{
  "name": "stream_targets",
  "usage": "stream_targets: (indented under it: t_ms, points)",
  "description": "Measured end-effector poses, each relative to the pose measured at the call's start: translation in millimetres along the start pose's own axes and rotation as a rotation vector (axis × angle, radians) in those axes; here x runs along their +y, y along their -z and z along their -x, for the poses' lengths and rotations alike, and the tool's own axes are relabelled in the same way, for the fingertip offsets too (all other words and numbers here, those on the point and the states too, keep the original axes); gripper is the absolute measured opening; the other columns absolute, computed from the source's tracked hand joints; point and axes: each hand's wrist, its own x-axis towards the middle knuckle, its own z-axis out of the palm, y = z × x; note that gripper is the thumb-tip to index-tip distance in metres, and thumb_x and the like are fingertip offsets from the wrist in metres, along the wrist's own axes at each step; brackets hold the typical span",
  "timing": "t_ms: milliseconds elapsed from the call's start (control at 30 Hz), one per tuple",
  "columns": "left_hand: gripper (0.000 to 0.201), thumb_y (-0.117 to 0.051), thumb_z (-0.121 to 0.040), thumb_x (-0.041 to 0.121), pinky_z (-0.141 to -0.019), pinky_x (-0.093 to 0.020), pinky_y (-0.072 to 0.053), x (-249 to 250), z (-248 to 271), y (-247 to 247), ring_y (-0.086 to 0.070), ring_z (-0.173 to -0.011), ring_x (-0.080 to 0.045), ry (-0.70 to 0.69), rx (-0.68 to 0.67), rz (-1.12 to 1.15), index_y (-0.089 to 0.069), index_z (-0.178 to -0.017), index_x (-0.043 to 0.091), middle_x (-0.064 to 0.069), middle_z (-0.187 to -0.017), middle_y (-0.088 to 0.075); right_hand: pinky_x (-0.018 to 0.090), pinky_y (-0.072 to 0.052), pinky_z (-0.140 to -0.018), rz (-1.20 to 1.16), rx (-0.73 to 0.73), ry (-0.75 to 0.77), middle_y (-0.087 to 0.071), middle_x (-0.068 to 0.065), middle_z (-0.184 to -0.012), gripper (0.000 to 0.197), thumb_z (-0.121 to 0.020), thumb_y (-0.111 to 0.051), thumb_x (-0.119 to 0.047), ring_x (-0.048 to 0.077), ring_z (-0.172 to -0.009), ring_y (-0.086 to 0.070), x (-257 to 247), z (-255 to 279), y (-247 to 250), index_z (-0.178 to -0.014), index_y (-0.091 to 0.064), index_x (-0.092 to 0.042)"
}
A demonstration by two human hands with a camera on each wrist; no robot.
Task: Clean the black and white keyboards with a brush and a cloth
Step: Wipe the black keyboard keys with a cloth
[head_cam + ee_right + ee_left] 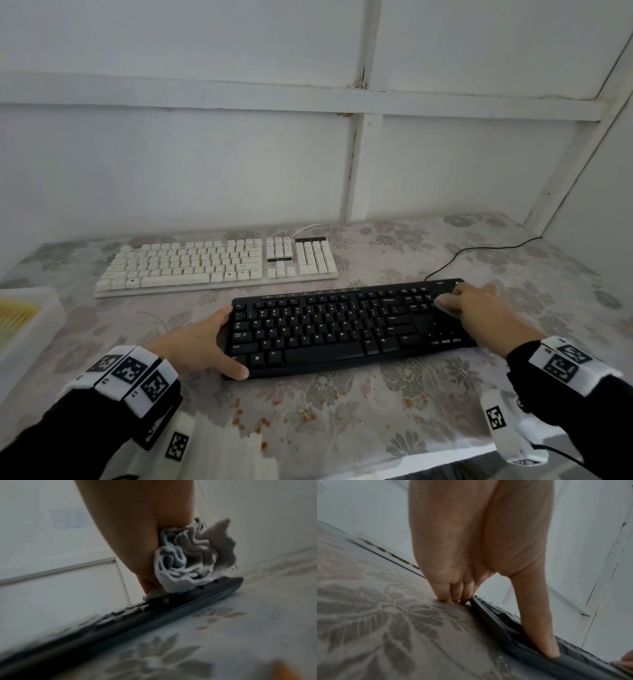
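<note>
The black keyboard [335, 329] lies on the flowered tablecloth in front of me. My left hand [219, 342] grips its left end, thumb [537, 628] on the front edge and fingers [453, 595] curled at the far corner, touching the table. My right hand [469, 305] holds a bunched grey cloth [188, 561] and presses it onto the keys at the keyboard's far right [214, 588]; in the head view only a sliver of cloth [445, 306] shows under the fingers. The white keyboard [212, 263] lies behind, to the left, untouched. No brush is in sight.
A white plastic container [37, 329] with something yellow inside stands at the left table edge. Orange crumbs [253, 421] are scattered on the cloth near the front edge. A black cable [479, 253] runs from the keyboard to the back right. White walls close off the back and right.
</note>
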Motion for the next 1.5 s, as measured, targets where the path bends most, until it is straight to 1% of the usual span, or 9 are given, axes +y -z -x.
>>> stream_targets:
  t_ms: [300, 533, 633, 767, 900, 1067, 1200, 1367, 1500]
  points:
    - [0.143, -0.092, -0.03, 0.058, -0.11, -0.041, -0.036, -1.7, 1.0, 0.7, -0.042, -0.13, -0.011, -0.002, 0.004, 0.003, -0.015, -0.148, 0.038, 0.018, -0.142, -0.041, 0.026, -0.037, -0.072, 0.15, -0.04, -0.133, -0.04, -0.005, -0.093, 0.033, -0.098, -0.037, -0.011, 0.019, -0.082, -0.027, 24.7, 8.9, 9.4, -0.103, -0.057, -0.036]
    - [0.143, -0.091, -0.034, 0.056, -0.112, -0.041, -0.033, 3.3, 4.5, 0.0, -0.039, -0.132, -0.012, 0.027, 0.017, -0.01, -0.011, -0.15, 0.035, 0.015, -0.146, -0.037, 0.03, -0.04, -0.078, 0.206, -0.059, -0.229, -0.036, -0.008, -0.079, 0.03, -0.092, -0.044, -0.012, 0.018, -0.075, -0.049, 26.7, 5.7, 16.6, -0.074, -0.053, -0.034]
    - [0.145, -0.091, -0.03, 0.058, -0.112, -0.041, -0.034, 5.3, 5.5, 0.1, -0.04, -0.131, -0.012, 0.033, 0.007, -0.006, -0.012, -0.15, 0.035, 0.015, -0.145, -0.038, 0.031, -0.035, -0.076, 0.131, -0.061, -0.277, -0.035, -0.008, -0.077, 0.03, -0.093, -0.043, -0.012, 0.019, -0.077, -0.052, 28.7, 3.0, 22.6, -0.081, -0.064, -0.031]
    - [0.14, -0.092, -0.034, 0.053, -0.112, -0.041, -0.034, 7.1, 6.6, -0.1, -0.04, -0.13, -0.012, 0.027, 0.003, -0.002, -0.013, -0.149, 0.036, 0.017, -0.141, -0.039, 0.028, -0.037, -0.069, -0.031, -0.017, -0.049, -0.04, -0.003, -0.074, 0.027, -0.1, -0.044, -0.024, 0.015, -0.061, -0.045, -15.9, -0.1, 38.9, -0.089, -0.067, -0.017]
    - [0.142, -0.091, -0.029, 0.058, -0.111, -0.041, -0.034, 9.3, 8.8, 0.4, -0.041, -0.129, -0.013, 0.039, -0.011, -0.017, -0.015, -0.147, 0.038, 0.019, -0.138, -0.04, 0.029, -0.048, -0.082, -0.258, -0.104, 0.254, -0.054, -0.001, -0.094, 0.039, -0.095, -0.042, -0.051, 0.015, -0.08, -0.056, -110.7, 8.6, 61.9, -0.102, -0.071, -0.026]
    - [0.139, -0.091, -0.032, 0.054, -0.109, -0.041, -0.037, 12.2, 11.0, 0.6, -0.045, -0.126, -0.013, 0.056, 0.01, -0.04, -0.014, -0.147, 0.039, 0.015, -0.139, -0.044, 0.031, -0.043, -0.076, -0.315, -0.12, 0.565, -0.051, 0.001, -0.09, 0.029, -0.098, -0.047, -0.034, 0.022, -0.083, -0.054, -222.8, 16.5, 70.0, -0.098, -0.071, -0.017]
    - [0.13, -0.087, -0.035, 0.044, -0.104, -0.041, -0.042, 16.8, 11.7, -1.1, -0.051, -0.118, -0.016, 0.035, 0.026, -0.051, -0.018, -0.145, 0.037, 0.011, -0.129, -0.053, 0.035, -0.039, -0.072, -0.221, -0.108, 0.675, -0.041, 0.004, -0.092, 0.02, -0.094, -0.047, -0.012, 0.026, -0.081, -0.042, -275.4, 17.3, 69.4, -0.078, -0.058, -0.018]
    - [0.131, -0.083, -0.035, 0.047, -0.103, -0.042, -0.043, 21.0, 14.7, -1.2, -0.051, -0.12, -0.018, 0.026, 0.022, -0.08, -0.016, -0.147, 0.036, 0.008, -0.134, -0.051, 0.038, -0.034, -0.073, -0.121, -0.181, 0.666, -0.039, 0.009, -0.105, 0.023, -0.097, -0.045, -0.012, 0.028, -0.096, -0.036, -296.4, 26.3, 65.9, -0.111, -0.063, -0.008]
    - [0.126, -0.089, -0.045, 0.036, -0.105, -0.037, -0.041, 21.8, 14.2, -1.8, -0.049, -0.12, -0.014, 0.043, 0.04, -0.067, -0.017, -0.149, 0.033, 0.011, -0.131, -0.05, 0.039, -0.037, -0.071, -0.114, -0.149, 0.67, -0.036, 0.007, -0.102, 0.027, -0.098, -0.043, -0.014, 0.032, -0.106, -0.039, -289.2, 31.5, 59.7, -0.117, -0.061, -0.01]
